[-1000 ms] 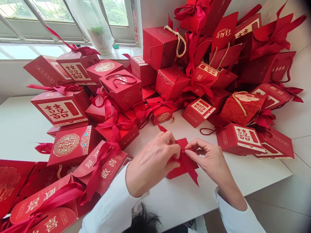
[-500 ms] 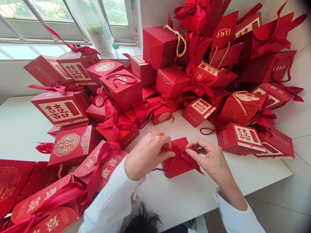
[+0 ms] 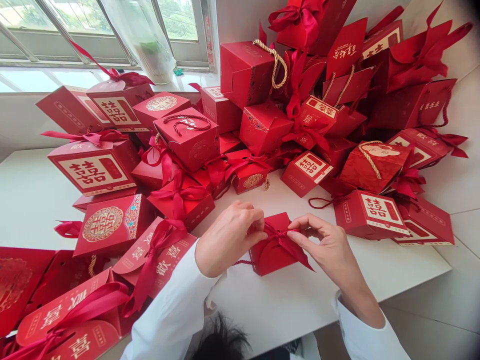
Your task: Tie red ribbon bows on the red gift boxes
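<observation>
A small red gift box [image 3: 272, 255] rests on the white table [image 3: 285, 300] between my hands, with a red satin ribbon [image 3: 281, 237] gathered into a knot on top. My left hand [image 3: 228, 239] pinches the ribbon at the box's left side, and its fingers hide part of the knot. My right hand [image 3: 322, 245] holds the ribbon from the right between thumb and forefinger. A thin red cord [image 3: 242, 262] pokes out from the box's lower left side.
Red gift boxes and bags with gold-printed labels, ribbons and rope handles [image 3: 262, 125] are heaped along the table's far side and left. Dark hair [image 3: 221, 340] shows at the bottom. The table's near edge [image 3: 393, 285] borders a tiled floor at right.
The box has dropped from a tilted, raised pose to rest on the table, now showing its cord. The ribbon tails have drawn in toward the knot, and both hands stay on the ribbon.
</observation>
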Action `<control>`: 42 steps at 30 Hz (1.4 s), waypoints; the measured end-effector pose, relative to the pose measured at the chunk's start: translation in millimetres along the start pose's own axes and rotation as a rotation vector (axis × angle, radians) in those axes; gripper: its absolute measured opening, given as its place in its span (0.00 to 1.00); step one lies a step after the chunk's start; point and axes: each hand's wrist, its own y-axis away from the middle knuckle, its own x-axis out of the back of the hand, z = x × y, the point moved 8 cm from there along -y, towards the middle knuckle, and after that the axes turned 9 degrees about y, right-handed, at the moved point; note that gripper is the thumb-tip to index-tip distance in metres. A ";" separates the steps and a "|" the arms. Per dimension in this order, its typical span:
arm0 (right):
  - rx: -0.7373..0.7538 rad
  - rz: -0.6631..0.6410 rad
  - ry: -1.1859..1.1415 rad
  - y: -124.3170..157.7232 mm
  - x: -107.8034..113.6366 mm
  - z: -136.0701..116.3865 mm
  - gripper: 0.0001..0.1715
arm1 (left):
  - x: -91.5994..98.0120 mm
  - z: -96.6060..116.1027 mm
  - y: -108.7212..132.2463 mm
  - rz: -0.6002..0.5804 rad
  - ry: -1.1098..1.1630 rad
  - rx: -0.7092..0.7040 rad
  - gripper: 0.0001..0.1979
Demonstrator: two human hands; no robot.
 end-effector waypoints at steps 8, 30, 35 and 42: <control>0.209 0.002 0.138 -2.7 4.0 -17.1 0.08 | 0.0 3.2 1.4 -0.023 0.007 -0.032 0.07; 0.067 -0.042 -0.123 -17.5 -13.9 -13.5 0.08 | -3.6 2.7 -4.1 0.005 0.130 -0.051 0.07; 0.136 -0.033 -0.116 -15.4 -11.3 -20.2 0.08 | -15.0 9.4 -8.7 0.027 0.012 -0.054 0.07; 0.182 0.177 -0.456 -7.6 20.2 -18.5 0.12 | -18.0 9.9 -11.6 0.016 0.079 -0.037 0.01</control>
